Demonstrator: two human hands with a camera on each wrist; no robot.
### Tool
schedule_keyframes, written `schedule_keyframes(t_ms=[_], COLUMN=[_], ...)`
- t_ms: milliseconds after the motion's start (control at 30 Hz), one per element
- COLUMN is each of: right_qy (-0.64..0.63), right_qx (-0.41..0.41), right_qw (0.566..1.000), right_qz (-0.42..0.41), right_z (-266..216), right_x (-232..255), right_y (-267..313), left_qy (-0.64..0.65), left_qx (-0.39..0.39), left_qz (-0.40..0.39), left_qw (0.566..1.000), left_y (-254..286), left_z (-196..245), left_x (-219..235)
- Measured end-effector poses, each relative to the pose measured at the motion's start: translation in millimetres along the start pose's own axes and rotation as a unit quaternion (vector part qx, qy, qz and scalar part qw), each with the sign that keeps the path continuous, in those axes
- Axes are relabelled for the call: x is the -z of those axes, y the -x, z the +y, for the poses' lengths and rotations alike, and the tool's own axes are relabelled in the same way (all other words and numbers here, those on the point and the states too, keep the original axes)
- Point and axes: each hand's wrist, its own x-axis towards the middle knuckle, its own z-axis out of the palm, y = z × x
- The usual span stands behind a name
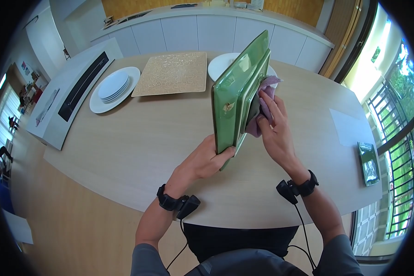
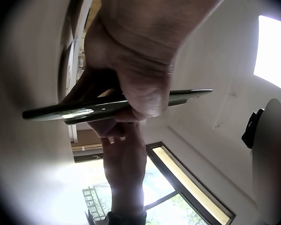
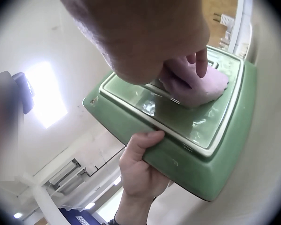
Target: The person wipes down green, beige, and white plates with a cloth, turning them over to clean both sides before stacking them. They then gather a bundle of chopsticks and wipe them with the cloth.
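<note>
A green glazed rectangular plate (image 1: pixel 226 94) is raised on edge above the table, its ridged underside turned toward the right. My left hand (image 1: pixel 202 158) grips its near lower edge, thumb on the underside and fingers behind. A purple cloth (image 1: pixel 267 87) is in my right hand (image 1: pixel 277 131), between thumb and fingers, against the underside. The right wrist view shows the cloth (image 3: pixel 203 89) bunched on the flat panel inside the raised foot ring. A small brownish mark (image 1: pixel 227 107) shows on the plate's side near one corner.
On the table (image 1: pixel 147 142) are a stack of small white plates (image 1: pixel 114 86) on a white oval plate (image 1: pixel 99 105), a beige textured square plate (image 1: pixel 172 73) and a white plate (image 1: pixel 218 64) partly behind the green one. A small dark green dish (image 1: pixel 368 163) lies at the right edge.
</note>
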Motion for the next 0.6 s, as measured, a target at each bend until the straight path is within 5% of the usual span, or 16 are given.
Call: schedule_keyframes(t_ms=[467, 600], right_qy=[0.102, -0.008], right_qx=[-0.073, -0.117], right_qw=[0.992, 0.993], right_qz=[-0.025, -0.034], right_z=[32.9, 20.1], right_x=[-0.2, 0.3], right_y=[13.2, 19.7], left_qy=[0.009, 0.007], left_qx=[-0.023, -0.019], left_qz=[0.009, 0.010], left_qw=[1.000, 1.000], left_y=[-2.3, -2.6], left_z=[0.1, 0.8], left_x=[-2.4, -3.7])
